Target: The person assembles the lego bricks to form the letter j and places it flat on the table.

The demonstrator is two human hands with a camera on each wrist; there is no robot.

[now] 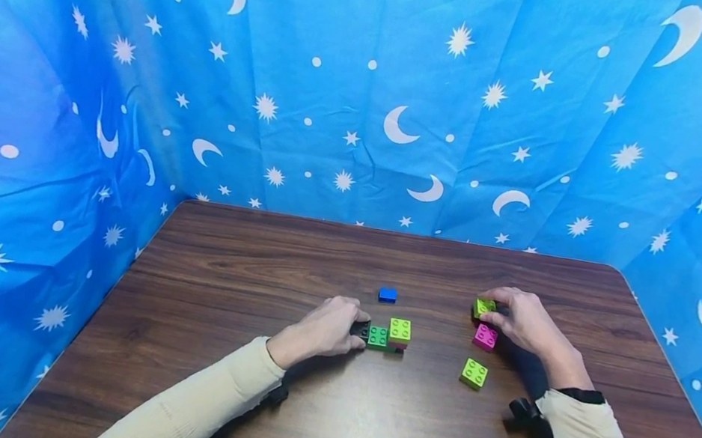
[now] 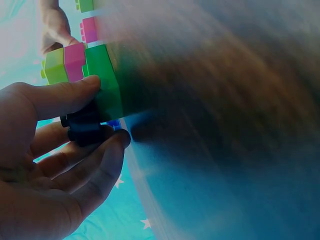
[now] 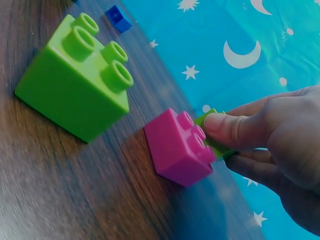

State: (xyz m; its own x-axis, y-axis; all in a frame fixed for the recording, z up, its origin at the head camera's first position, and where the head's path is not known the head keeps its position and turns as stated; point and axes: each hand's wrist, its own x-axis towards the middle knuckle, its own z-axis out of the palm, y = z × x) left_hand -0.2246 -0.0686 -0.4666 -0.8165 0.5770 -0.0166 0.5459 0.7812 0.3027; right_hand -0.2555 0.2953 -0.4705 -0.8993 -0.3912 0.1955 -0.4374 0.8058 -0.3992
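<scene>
My left hand (image 1: 328, 325) grips a small build of toy bricks by its left end, thumb on the green brick (image 2: 106, 85) and fingers around the black brick (image 2: 85, 125). At the build's right end a lime brick (image 1: 400, 328) sits on a pink brick (image 2: 74, 61). Over at the right, my right hand (image 1: 523, 320) pinches another lime brick (image 1: 483, 309) between thumb and fingers, partly hiding it. Just in front of that one stands a loose pink brick (image 3: 175, 147). Nearer me is a further loose lime brick (image 3: 75, 80), studs up.
A small blue brick (image 1: 387, 295) lies behind the build on the dark wood table (image 1: 264, 251). Blue cloth (image 1: 333, 156) with moons and stars hangs at the table's back and sides.
</scene>
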